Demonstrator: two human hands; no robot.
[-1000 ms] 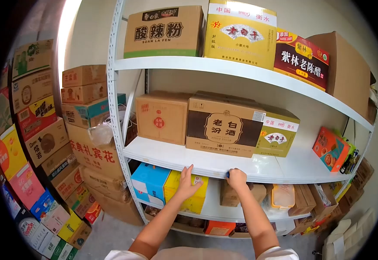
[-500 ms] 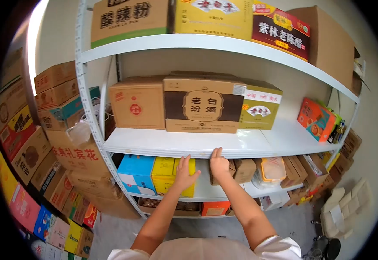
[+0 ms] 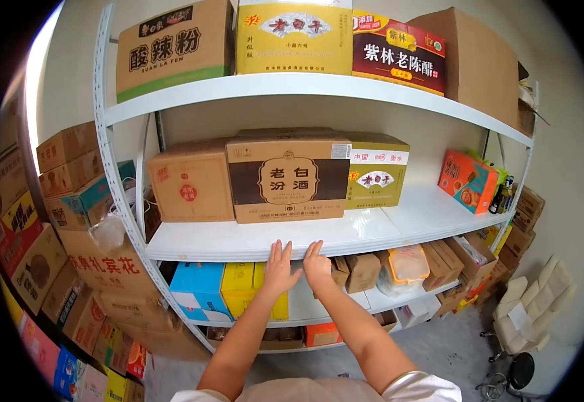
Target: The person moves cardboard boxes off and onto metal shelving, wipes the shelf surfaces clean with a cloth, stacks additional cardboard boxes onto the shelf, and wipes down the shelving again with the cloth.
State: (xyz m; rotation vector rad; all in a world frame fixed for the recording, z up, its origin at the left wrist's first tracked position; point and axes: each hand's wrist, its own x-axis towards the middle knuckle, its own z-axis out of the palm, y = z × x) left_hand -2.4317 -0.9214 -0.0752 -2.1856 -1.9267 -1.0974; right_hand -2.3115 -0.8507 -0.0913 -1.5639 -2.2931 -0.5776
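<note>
My left hand [image 3: 280, 271] is raised against the front edge of the middle white shelf [image 3: 185, 236], its fingers stretched upward and its thumb out to the side. Close to its right, my right hand [image 3: 317, 266] reaches the same edge with fingertips up; some of its fingers look bent. Neither hand shows anything held. Behind them on that shelf stands a brown carton with a dark band [image 3: 290, 181]. A plain brown carton [image 3: 188, 184] is to its left and an olive-gold carton [image 3: 378, 175] to its right.
The upper shelf [image 3: 292, 88] bears several large cartons. An orange box [image 3: 466, 182] and bottles stand at the right end. Below are a blue box [image 3: 201, 289], a yellow box [image 3: 240, 288] and a lidded plastic tub [image 3: 404, 269]. Stacked cartons [image 3: 104, 268] line the left; an office chair [image 3: 533, 311] stands right.
My view has shifted, so the shelves sit further left and the middle shelf lower. My hands are a little closer together at the shelf edge. The cartons keep their places.
</note>
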